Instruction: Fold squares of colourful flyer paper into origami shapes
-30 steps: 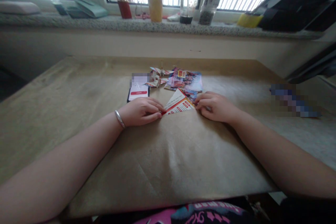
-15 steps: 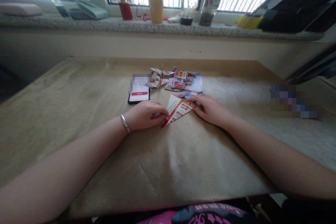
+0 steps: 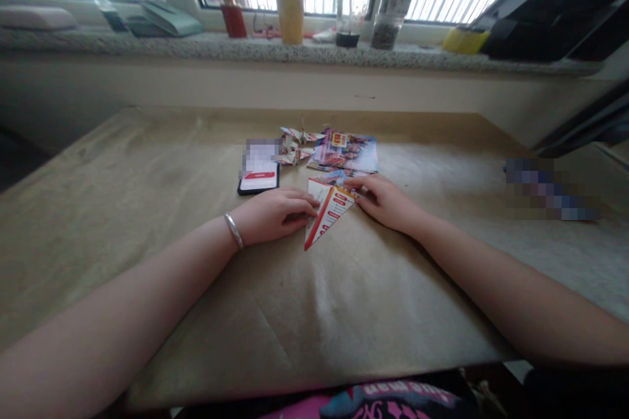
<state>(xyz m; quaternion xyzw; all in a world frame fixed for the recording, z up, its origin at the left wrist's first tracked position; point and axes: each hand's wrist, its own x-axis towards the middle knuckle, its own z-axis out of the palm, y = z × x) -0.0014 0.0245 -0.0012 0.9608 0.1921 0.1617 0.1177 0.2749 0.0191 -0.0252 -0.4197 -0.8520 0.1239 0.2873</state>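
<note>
A folded paper [image 3: 330,211], printed in white, red and orange, lies on the table with its narrow tip pointing toward me. My left hand [image 3: 275,215], wearing a silver bangle [image 3: 234,231], grips the paper's left edge with curled fingers. At the upper right corner of the paper, my right hand [image 3: 386,201] holds it between thumb and fingers. The thumb tips are partly hidden. Just beyond the paper are a stack of colourful printed leaflets [image 3: 351,152] and folded paper cranes [image 3: 297,156].
A phone [image 3: 259,177] with a lit screen lies left of the cranes. On the table's right side is a blurred-out item [image 3: 550,190]. Behind the brown-covered table [image 3: 196,314], a stone windowsill [image 3: 196,44] carries a red bottle [image 3: 233,17], a yellow cylinder [image 3: 289,0] and clear containers.
The folded paper has turned slightly, its tip swinging nearer to me and its far left corner shifting left. Both hands stay on it, the right one a little further left.
</note>
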